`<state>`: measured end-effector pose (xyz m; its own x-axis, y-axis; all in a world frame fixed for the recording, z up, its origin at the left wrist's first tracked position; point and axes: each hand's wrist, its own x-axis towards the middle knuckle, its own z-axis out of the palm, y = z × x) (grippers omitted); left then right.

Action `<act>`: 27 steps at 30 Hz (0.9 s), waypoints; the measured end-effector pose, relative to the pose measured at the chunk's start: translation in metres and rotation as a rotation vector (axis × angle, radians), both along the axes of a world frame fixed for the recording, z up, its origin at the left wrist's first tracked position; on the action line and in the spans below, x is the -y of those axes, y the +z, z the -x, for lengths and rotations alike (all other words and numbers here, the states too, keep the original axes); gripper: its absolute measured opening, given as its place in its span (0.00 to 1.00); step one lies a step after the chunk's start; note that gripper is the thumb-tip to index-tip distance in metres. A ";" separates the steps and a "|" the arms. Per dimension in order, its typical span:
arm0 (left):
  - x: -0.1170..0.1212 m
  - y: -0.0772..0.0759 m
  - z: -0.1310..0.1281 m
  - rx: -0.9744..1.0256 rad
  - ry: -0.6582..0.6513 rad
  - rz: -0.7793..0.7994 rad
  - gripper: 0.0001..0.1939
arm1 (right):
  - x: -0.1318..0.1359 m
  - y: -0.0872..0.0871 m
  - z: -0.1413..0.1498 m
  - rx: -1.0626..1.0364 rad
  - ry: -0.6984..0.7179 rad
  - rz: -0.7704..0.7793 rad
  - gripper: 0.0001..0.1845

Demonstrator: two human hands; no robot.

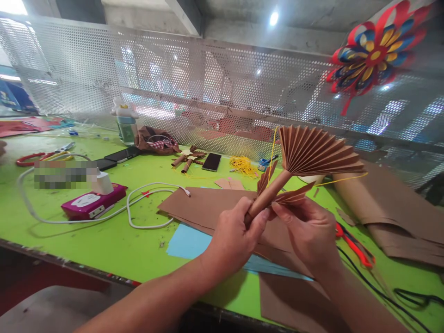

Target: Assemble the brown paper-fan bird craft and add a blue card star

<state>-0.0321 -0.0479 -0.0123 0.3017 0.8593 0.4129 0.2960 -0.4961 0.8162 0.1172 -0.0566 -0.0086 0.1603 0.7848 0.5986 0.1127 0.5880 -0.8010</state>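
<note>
My left hand is wrapped round the lower end of a rolled brown paper tube, which tilts up to the right. A wide pleated paper fan spreads from the tube's top. Lower down, a smaller pleated piece sticks out on the left side. On the other side, my right hand pinches a second small pleated paper piece close to the tube. Yellow string trails off to the right, and more rises beside the fan. My right fingertips are partly hidden.
Brown paper sheets and blue paper lie under my hands. Red-handled scissors and a brown paper roll are at right. A white cable, purple box, phone and yellow string pile are further left and back.
</note>
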 end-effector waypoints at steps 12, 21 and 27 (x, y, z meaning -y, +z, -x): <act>0.002 0.001 0.000 -0.012 0.016 -0.022 0.17 | 0.000 0.002 0.000 0.032 -0.001 -0.014 0.03; -0.001 0.000 0.000 -0.009 0.002 -0.003 0.12 | 0.001 0.000 0.004 -0.046 0.073 0.019 0.01; -0.003 -0.003 0.000 -0.028 0.025 -0.003 0.11 | 0.002 -0.002 0.003 -0.053 0.103 0.039 0.01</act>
